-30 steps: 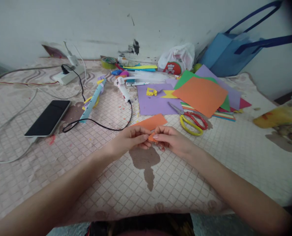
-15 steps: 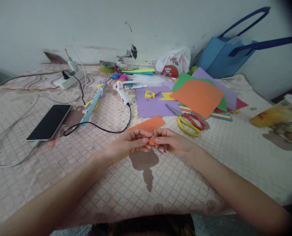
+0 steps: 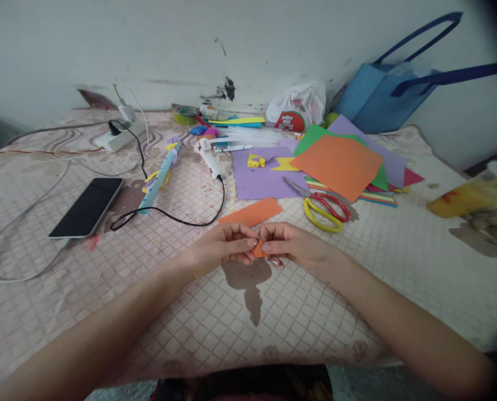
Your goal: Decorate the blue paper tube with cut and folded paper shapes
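Between the fingertips of both hands is a small folded piece of orange paper. My left hand pinches its left side, and my right hand pinches its right side. Just beyond the fingers lies an orange paper strip. Scissors with red and yellow handles rest to the right, beside a purple sheet that has a yellow paper piece on it. A white glue gun lies behind the hands, its black cord curving left.
A phone and power strip are at left, near a decorated blue strip. Orange sheet, blue bag and plastic cup stand or lie at right. A plastic bag is by the wall.
Both hands have moved slightly down with the orange piece, which now sits at a different angle between the fingertips. The view has shifted slightly.
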The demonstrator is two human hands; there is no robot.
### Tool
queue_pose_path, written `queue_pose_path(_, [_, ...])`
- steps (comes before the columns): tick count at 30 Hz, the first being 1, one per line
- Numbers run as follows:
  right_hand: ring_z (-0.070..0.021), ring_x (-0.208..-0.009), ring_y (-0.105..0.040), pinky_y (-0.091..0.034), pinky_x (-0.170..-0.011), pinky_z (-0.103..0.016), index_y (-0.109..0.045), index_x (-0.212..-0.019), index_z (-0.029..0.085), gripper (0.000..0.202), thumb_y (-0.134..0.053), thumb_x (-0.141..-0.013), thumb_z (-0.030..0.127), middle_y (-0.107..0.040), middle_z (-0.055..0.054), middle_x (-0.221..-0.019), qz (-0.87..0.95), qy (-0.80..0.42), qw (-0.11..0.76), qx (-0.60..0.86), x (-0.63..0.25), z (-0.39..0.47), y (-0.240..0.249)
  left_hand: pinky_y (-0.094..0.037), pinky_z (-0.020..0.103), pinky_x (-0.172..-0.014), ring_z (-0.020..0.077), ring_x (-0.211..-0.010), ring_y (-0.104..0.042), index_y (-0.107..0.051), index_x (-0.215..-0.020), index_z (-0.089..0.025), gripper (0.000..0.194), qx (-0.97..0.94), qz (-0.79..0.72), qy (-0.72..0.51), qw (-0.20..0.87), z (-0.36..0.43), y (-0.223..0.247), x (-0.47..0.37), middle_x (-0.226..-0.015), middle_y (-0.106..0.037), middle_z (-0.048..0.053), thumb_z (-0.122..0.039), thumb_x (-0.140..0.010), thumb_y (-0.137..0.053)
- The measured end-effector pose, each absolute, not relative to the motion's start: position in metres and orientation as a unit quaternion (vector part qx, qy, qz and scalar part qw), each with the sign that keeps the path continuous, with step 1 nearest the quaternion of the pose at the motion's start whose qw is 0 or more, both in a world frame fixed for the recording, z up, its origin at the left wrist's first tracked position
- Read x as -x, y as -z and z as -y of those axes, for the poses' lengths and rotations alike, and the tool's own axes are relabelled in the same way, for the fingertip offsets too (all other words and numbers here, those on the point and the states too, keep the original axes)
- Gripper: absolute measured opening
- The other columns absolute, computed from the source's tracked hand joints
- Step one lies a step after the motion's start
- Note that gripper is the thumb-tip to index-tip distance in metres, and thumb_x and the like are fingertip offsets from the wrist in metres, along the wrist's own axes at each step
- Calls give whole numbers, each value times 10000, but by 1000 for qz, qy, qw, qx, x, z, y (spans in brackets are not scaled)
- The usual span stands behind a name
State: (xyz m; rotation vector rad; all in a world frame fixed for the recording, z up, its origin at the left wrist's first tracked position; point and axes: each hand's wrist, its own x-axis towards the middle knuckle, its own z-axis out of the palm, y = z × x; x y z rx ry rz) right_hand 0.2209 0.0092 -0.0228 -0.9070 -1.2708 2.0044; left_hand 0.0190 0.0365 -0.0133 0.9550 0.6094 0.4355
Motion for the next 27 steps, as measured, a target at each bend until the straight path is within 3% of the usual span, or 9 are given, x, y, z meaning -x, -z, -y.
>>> queue_pose_path(13, [-45,-471,-500,-413,-439,-173,-542,-768,155,193,-696,-773,271,-593,34,-674,486,-756,288,330,-223,-10,23,-480,192,-612,60,-615,-596,-608,-871,-131,192,-447,-270,-201,829,-35,18,-20,-763,-645,-1,-210,-741,-725])
queue_pose_path(19, [-43,-429,-470,-393,-411,-174,-551,-773,158,173,-693,-752,254,-566,53,-611,471,-752,282,365,-222,-10,24,-482,237,-682,111,-774,-599,-566,-971,-141,235,-578,-224,-229,751,-36,15,-20,-852,-636,28,-166,-768,-682])
queue_pose_path(23, [-41,-404,-458,-393,-399,-172,-550,-736,161,148,-677,-741,236,-539,65,-557,473,-746,275,379,-221,-10,22,-483,262,-732,125,-807,-606,-581,-901,-129,130,-664,-208,-234,679,-37,15,-19,-882,-637,47,-170,-796,-645])
queue_pose_path(27, [-44,-406,-469,-397,-402,-173,-546,-727,162,132,-662,-732,226,-544,61,-555,481,-735,273,391,-220,-9,20,-500,283,-760,142,-830,-631,-609,-871,-116,109,-670,-219,-220,675,-37,17,-18,-884,-659,61,-187,-797,-646])
